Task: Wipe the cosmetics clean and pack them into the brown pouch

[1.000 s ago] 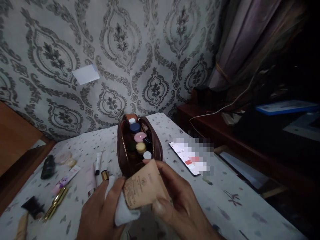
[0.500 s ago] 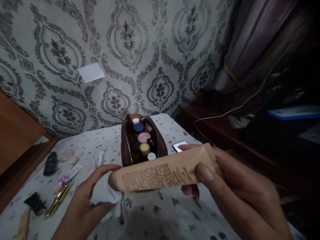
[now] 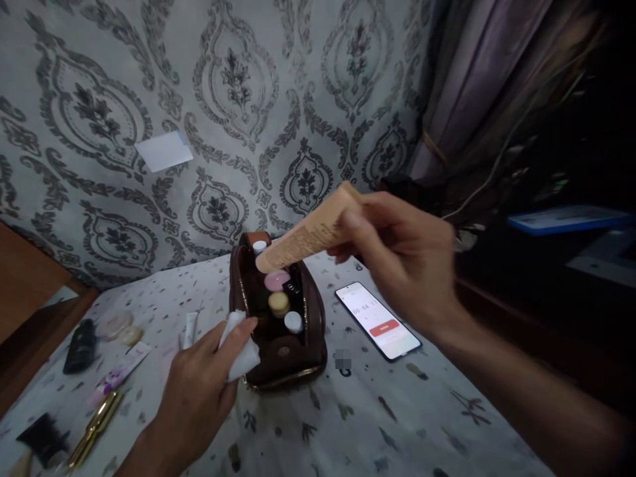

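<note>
Currently the right hand (image 3: pixel 410 262) is pinching a beige tube (image 3: pixel 305 233) by its upper end, thumb closed against it. From those fingers the tube's long axis is slanting down leftward, its lower end lying over the far part of the open brown bag (image 3: pixel 315 318); contact there isn't showing clearly. Farther from the tube, the left hand (image 3: pixel 191 387) is gripping a white cloth (image 3: pixel 243 358) beside the bag's near-left rim.

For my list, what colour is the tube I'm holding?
The tube is tan; head view shows it.
</note>
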Motion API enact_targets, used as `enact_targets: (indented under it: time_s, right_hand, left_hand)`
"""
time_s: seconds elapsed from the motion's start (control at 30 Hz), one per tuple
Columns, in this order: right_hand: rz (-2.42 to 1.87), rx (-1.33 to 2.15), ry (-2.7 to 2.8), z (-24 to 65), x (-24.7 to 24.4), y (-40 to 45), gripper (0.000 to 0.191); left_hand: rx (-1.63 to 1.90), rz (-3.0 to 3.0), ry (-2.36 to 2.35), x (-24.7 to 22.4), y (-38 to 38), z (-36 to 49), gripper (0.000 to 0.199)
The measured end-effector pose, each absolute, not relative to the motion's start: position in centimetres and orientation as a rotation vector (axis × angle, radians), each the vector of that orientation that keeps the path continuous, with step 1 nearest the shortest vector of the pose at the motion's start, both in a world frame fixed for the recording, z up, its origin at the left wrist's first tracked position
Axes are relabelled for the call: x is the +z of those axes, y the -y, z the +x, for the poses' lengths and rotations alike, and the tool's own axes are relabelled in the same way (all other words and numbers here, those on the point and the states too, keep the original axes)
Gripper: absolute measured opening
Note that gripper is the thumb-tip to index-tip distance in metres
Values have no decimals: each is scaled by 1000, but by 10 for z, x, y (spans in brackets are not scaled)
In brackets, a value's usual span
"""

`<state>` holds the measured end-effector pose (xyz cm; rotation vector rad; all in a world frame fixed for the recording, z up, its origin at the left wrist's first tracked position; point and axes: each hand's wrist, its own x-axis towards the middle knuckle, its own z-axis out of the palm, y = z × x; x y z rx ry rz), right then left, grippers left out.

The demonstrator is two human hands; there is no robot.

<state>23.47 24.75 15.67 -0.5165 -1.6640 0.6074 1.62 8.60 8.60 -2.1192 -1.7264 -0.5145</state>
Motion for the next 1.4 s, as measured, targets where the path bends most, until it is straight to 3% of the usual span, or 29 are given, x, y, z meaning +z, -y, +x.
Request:
enact_targets:
  time_s: [0.47,0.8,0.93,1.1,1.23,1.4]
  right_hand:
    - [-707,424,2313,140,143,-295,23]
    - [-873,403,2661,122,140,-300,28]
    - [-931,298,2684,124,144,-304,22]
    - [-820,338,2672,123,148,-307,38]
    - [-913,390,2684,118,151,-307,24]
    - [-915,429,2639,115,149,-310,24]
  left_hand:
    - [-591,-2137,1794,77,-86,14,63]
    - [-570,-2135,1746,80,-88,13,63]
    - [-568,-2125,1762,78,-87,15,61]
    - [-583,-2130,1758,78,-87,15,59]
    - [-562,-2103,1765,75,-86,15,65]
    - [-548,-2097,1784,72,-84,15,65]
